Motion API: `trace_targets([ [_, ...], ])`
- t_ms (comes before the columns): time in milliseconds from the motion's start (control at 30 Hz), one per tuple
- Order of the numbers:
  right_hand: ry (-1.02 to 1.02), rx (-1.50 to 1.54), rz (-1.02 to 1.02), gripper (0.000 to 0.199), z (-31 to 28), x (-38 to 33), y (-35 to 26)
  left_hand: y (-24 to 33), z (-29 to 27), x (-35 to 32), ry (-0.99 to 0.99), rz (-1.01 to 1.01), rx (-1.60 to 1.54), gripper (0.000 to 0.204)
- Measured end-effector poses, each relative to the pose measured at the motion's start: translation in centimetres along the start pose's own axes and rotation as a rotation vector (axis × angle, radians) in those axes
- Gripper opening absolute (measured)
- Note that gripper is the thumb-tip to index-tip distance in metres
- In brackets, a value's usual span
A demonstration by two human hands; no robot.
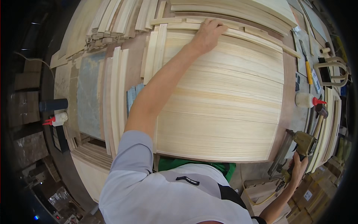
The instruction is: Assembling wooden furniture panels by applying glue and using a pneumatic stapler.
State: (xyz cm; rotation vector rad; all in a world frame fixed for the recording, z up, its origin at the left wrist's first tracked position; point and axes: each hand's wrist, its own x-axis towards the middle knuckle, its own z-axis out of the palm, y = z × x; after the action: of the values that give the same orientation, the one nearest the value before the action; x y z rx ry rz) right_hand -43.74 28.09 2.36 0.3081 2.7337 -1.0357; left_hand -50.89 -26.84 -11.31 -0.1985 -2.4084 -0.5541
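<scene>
Left hand [207, 33] fingers flat, together on wood strip [238, 33] at twelve o'clock, strip running left-right; right hand [298, 168] clamped on nail gun [304, 143] at four.

Right hand [298, 168] hides the nail gun [304, 143] grip.

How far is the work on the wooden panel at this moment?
Done: several pale boards lie joined as one wide panel. In hand: the left hand presses a thin strip at the panel's far edge; the right hand grips a nail gun beside the panel. Left: many loose strips lie unused.
</scene>
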Motion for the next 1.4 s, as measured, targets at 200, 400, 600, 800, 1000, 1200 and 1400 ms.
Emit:
trace_targets([
  [200, 0.001, -0.025, 0.016, 0.024, 0.1, -0.4, -0.2, -0.4, 0.2, -0.2, -0.028, 0.017, 0.015, 0.035],
  [400, 0.001, -0.011, 0.007, 0.023, 0.2, -0.4, -0.3, -0.2, 0.4, -0.5, 0.009, 0.035, 0.075, 0.032],
  [600, -0.014, -0.002, 0.007, 0.022, 0.2, -0.5, -0.5, 0.2, 0.3, -0.2, 0.005, -0.024, 0.141, 0.023],
  [800, -0.025, -0.017, -0.004, 0.022, 0.1, -0.6, -0.8, -0.9, 0.6, 0.1, 0.047, -0.014, 0.171, 0.017],
  [1000, 0.01, -0.015, -0.014, 0.022, -0.3, -0.6, -0.2, -1.1, 1.2, 0.6, 0.099, 0.085, 0.132, 0.014],
  [1200, -0.01, -0.03, 0.059, 0.026, 0.5, -0.2, -2.3, -1.1, -0.9, 0.4, -0.008, 0.027, 0.161, 0.01],
  [1400, -0.019, 0.012, 0.023, 0.024, -0.4, -0.2, -3.8, 0.3, -0.6, 1.1, -0.044, -0.045, 0.186, 0.015],
])
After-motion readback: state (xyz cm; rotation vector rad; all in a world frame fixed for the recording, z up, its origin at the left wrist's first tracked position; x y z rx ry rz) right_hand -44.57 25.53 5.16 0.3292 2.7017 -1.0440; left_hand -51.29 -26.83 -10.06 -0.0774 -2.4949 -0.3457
